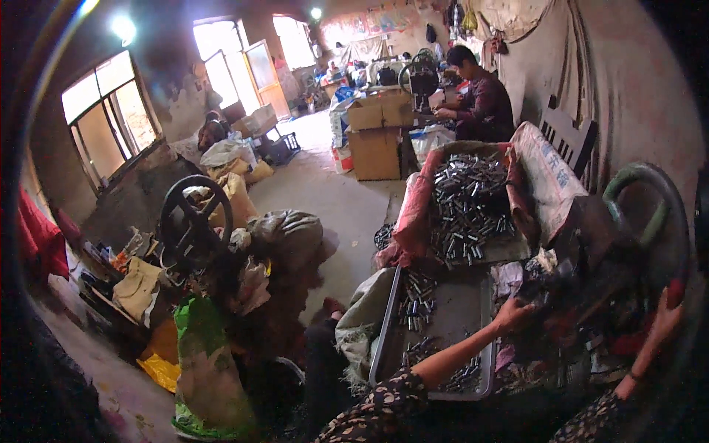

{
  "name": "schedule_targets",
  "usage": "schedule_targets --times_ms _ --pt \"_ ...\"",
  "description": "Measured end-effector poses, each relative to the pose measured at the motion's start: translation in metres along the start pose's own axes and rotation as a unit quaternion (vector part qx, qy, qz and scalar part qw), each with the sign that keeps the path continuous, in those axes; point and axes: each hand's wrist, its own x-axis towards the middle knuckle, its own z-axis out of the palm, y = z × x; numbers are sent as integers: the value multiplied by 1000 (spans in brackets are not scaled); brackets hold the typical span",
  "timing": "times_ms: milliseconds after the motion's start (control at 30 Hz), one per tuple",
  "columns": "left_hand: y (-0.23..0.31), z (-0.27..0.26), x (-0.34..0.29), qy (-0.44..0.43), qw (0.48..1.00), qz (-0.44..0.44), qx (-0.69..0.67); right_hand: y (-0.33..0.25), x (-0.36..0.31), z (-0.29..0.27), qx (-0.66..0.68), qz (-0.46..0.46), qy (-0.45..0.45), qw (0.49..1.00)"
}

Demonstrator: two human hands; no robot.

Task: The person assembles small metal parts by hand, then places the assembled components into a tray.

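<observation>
At the right, my right hand (pixel 667 316) closes round the red grip of a curved handle (pixel 680 255) that belongs to a dark hand press (pixel 602 255). My left hand (pixel 515 316) reaches to the press's shadowed working area, its fingers bent together; whatever they hold is too dark to make out. Beside my left forearm lies a grey metal tray (pixel 456 295) with small metal tubes (pixel 418 299) scattered in it. Beyond the tray, a red-lined bin (pixel 414 221) holds a large heap of similar metal tubes (pixel 473 199).
A second press with a black handwheel (pixel 196 218) stands at the left among sacks (pixel 288 232). A green bag (pixel 207 362) is near the lower left. Farther back, a person (pixel 484 100) sits at another press, beside cardboard boxes (pixel 375 151). A dark chair back (pixel 567 134) leans by the right wall.
</observation>
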Motion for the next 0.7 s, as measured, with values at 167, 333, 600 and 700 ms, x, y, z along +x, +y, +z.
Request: schedule_targets --times_ms 167,333,600,700 --pt "-1 14 3 22 999 21 -36 -1 -81 -9 245 139 19 959" --pt "-10 5 -8 111 986 43 115 -48 -15 -57 36 126 -58 990" --pt "-18 -72 -87 -3 938 -38 -345 -224 -73 -160 458 -18 -159 875" --pt "21 -126 -175 97 934 -48 -342 -311 -115 -163 541 -87 -411 728"
